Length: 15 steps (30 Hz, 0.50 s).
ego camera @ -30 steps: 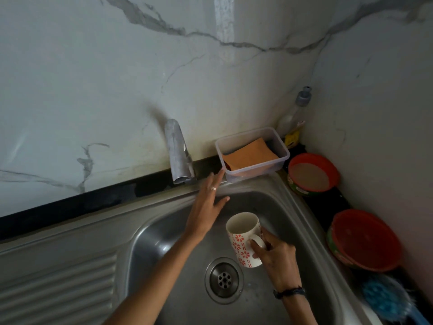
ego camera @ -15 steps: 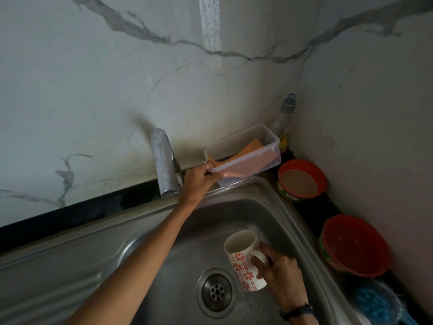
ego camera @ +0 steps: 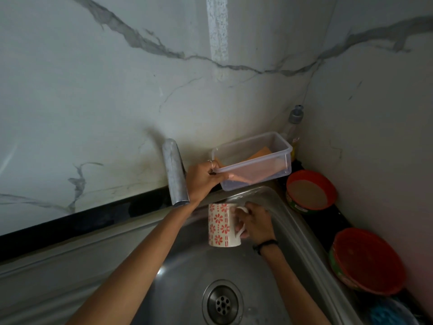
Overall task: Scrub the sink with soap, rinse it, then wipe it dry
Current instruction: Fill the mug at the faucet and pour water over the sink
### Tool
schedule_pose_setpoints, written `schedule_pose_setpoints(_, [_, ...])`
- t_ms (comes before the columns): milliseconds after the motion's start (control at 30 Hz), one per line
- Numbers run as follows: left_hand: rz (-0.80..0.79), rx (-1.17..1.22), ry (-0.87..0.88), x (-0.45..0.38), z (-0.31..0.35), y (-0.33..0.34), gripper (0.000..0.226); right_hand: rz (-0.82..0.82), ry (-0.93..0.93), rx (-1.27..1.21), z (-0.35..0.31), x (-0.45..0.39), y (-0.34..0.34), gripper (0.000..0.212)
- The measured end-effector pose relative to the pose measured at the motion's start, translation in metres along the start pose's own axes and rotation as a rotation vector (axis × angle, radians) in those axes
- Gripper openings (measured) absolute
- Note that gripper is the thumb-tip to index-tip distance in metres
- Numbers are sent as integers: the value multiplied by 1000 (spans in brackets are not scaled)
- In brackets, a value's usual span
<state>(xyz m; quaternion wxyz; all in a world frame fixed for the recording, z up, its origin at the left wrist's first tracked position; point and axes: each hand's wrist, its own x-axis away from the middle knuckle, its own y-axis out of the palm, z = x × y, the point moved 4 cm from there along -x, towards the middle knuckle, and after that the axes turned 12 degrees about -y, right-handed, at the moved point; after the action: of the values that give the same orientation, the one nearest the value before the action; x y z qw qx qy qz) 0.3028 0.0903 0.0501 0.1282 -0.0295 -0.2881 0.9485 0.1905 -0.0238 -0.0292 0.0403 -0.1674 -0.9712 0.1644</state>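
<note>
- The left hand (ego camera: 201, 181) is pinching the near corner of the plastic tub (ego camera: 253, 158), tilting it over the sink (ego camera: 187, 273); the orange sponge (ego camera: 257, 156) inside could be sliding out.
- The right hand (ego camera: 255, 222) is gripping the mug (ego camera: 221, 225) by its handle, above the basin; wet fingers might be slipping.
- Water in the tub is probably there; hard to tell.
</note>
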Motion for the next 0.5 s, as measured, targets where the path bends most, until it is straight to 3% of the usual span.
schedule_pose_setpoints(167, [-13, 7, -2, 2, 1, 1, 19, 128, -45, 37, 5, 33, -4, 10])
schedule_pose_setpoints(400, [-24, 42, -31, 0, 1, -1, 21, -190, -60, 64, -13, 36, 19, 17])
schedule_pose_setpoints(500, [-24, 94, -55, -1, 0, -3, 31, -226, -39, -9, -20, 16, 21, 17])
